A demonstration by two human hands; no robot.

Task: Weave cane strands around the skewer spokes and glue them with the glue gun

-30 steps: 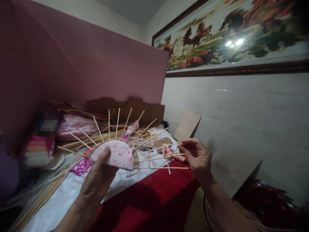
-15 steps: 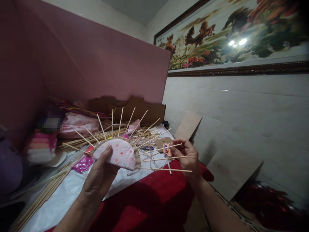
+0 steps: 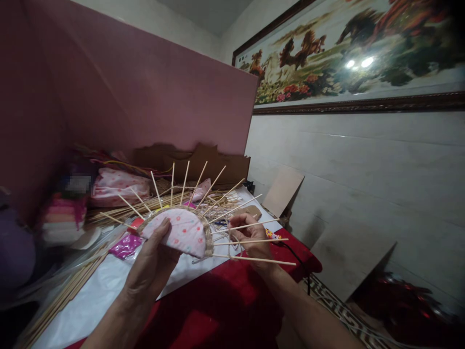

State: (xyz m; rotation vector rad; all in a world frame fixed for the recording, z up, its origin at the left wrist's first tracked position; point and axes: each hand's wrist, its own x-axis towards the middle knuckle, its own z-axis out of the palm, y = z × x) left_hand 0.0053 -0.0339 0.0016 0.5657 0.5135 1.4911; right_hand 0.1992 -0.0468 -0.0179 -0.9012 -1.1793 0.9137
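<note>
My left hand (image 3: 156,257) grips a half-round woven piece (image 3: 192,235) between thumb and fingers. Its flat face is covered in pink fabric with red dots. Twine (image 3: 209,238) is wound round its curved edge, and thin wooden sticks (image 3: 221,177) fan outward from it. Among the sticks on the right side, my right hand (image 3: 250,237) is closed in a pinch on a loose strand of twine (image 3: 231,246). Just beyond that hand lies a small flower-patterned object (image 3: 273,235) with a black cord; the hand hides part of it.
Bundled sticks (image 3: 69,288) lie along the left side of the white sheet (image 3: 109,291) over a red cloth (image 3: 218,310). Pink dotted fabric (image 3: 121,186), a magenta packet (image 3: 125,246) and a brown cardboard piece (image 3: 250,211) lie around. A pink panel (image 3: 174,97) rises behind.
My right hand has moved left from the flower-patterned object to the twine among the sticks. That object now lies farther right. The woven piece has shifted slightly right in view.
</note>
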